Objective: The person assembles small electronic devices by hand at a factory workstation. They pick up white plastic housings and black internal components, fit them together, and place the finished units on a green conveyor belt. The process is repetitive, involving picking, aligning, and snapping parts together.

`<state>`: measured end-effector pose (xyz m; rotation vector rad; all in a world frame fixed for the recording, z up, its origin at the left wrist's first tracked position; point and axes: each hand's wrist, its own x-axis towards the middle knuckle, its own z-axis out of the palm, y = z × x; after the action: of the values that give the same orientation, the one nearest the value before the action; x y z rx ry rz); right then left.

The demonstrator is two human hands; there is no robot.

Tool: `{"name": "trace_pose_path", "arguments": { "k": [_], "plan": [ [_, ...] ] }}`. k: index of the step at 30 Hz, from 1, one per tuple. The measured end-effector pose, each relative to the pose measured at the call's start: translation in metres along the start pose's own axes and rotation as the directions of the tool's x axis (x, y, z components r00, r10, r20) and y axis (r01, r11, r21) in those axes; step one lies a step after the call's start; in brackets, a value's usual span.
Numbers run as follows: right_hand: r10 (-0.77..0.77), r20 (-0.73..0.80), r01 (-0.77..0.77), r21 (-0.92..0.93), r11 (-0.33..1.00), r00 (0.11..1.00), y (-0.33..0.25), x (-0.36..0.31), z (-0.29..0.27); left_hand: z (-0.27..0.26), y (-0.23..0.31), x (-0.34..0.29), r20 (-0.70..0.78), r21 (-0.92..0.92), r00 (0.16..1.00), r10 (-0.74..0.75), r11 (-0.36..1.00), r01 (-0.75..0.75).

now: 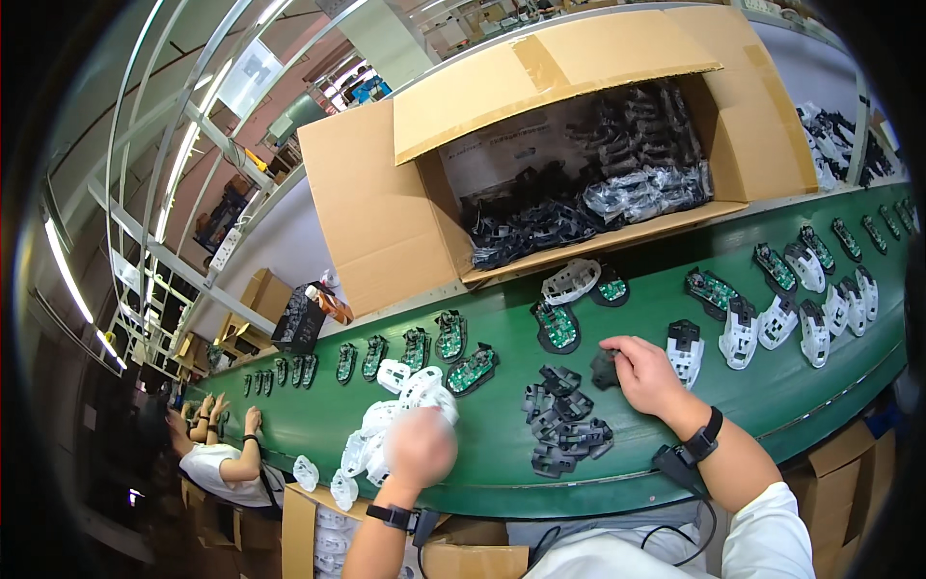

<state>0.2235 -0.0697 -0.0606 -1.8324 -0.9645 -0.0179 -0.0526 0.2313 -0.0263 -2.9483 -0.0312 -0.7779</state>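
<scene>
My right hand (652, 374) is closed on a small black plastic part (605, 369), held just over the green belt. To its left lies a heap of similar black plastic parts (559, 422). My left hand (422, 448), smeared by motion, is over a pile of white plastic shells (378, 419); its fingers cannot be made out. Beyond the hands lie a black mouse base with a green circuit board (557, 326) and a white shell frame (571, 281). Right of my right hand is a white shell with a black piece fitted (685, 353).
An open cardboard box (376, 212) with bagged black parts stands behind the green belt (502, 405). Mouse bases with boards (449, 336) line the belt on both sides, with white shells (740, 333) at right. A co-worker (231, 463) sits at far left.
</scene>
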Motion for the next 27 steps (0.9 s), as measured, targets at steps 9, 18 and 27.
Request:
{"name": "trace_pose_path", "arguments": {
  "k": [9,18,27],
  "plan": [
    [-0.004,0.079,0.035,-0.395,0.918,0.997,0.000,-0.011,0.005,-0.017,0.007,0.037,0.303,0.208,0.901,-0.311,0.944,0.256],
    [-0.023,0.092,0.054,-0.341,0.939,0.995,0.009,-0.009,0.005,0.061,0.050,0.080,0.438,0.274,0.876,-0.200,0.958,0.081],
    [0.019,0.135,0.036,-0.394,0.918,0.991,-0.004,-0.006,0.004,0.101,0.059,0.209,0.045,-0.114,0.971,-0.235,0.964,0.239]
  ]
}}
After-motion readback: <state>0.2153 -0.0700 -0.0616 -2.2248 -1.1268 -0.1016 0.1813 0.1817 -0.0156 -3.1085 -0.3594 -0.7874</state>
